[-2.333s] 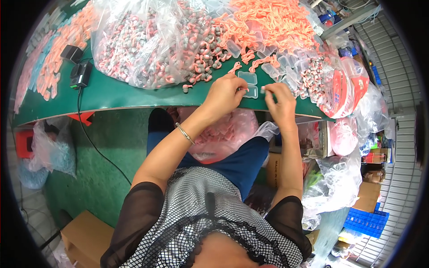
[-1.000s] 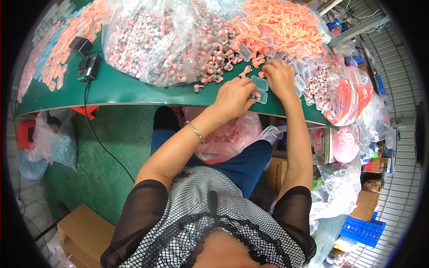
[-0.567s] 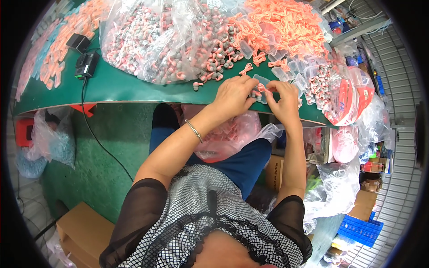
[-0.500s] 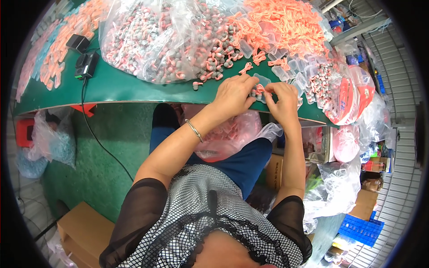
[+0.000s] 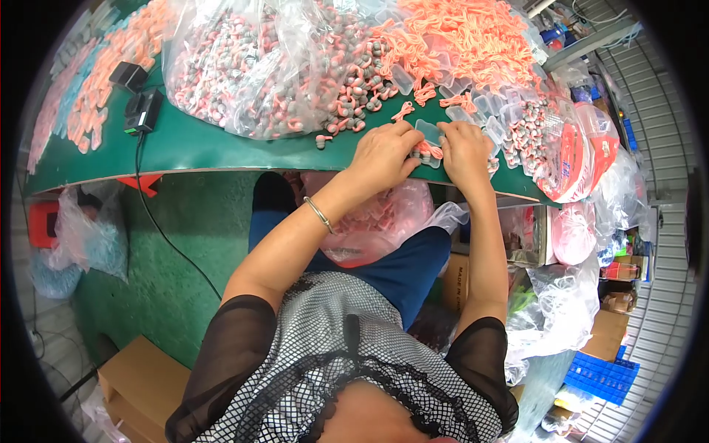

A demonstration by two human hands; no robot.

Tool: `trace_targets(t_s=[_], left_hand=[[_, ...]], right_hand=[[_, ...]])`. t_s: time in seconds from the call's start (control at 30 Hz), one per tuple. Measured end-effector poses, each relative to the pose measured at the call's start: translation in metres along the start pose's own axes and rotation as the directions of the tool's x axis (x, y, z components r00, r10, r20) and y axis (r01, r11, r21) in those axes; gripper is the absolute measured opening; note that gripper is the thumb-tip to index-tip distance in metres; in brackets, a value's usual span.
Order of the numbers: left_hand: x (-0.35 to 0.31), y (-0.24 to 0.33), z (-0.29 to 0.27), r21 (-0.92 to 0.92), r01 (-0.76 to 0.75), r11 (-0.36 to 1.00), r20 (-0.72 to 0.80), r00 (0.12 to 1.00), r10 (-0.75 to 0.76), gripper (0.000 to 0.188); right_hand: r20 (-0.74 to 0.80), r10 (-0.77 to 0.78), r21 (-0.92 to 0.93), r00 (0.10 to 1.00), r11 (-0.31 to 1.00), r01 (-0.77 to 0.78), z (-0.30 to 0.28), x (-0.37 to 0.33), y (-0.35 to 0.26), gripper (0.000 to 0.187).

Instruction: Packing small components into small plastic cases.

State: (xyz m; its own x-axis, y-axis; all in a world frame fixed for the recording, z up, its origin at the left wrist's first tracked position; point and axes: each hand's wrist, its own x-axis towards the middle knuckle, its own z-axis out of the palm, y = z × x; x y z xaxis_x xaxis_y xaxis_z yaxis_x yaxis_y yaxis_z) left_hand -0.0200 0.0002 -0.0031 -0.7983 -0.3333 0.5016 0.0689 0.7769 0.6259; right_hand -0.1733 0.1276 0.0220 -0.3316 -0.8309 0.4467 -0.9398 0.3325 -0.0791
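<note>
Case (image 5: 429, 132) of clear plastic, open

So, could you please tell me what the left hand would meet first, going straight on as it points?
The left hand would probably meet the clear plastic case, just ahead of it; depth is unclear, so they may already be touching.

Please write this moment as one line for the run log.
Left hand: at open clear box holding orange cord | Right hand: near box lid | Nearby: orange cord pile, plastic bag, grey-pink plugs
</note>
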Motion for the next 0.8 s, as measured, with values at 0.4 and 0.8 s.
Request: trace_targets(t_s=[0.4, 0.8], left_hand=[[0.001, 0.003, -0.002, -0.012, 0.012, 1.0, -0.014, 1.0, -0.012, 0.054], [0.006, -0.009, 0.005, 0.025, -0.119, 0.993, 0.059, 0.991, 0.117, 0.023]], right_hand=[[-0.064, 0.007, 0.495, 0.998, 0.868, 0.026, -0.016, -0.013, 0.0, 0.019], [-0.156, 0.021, 0.431, 0.987, 0.901, 0.049, 0.002, -0.036, -0.021, 0.029]])
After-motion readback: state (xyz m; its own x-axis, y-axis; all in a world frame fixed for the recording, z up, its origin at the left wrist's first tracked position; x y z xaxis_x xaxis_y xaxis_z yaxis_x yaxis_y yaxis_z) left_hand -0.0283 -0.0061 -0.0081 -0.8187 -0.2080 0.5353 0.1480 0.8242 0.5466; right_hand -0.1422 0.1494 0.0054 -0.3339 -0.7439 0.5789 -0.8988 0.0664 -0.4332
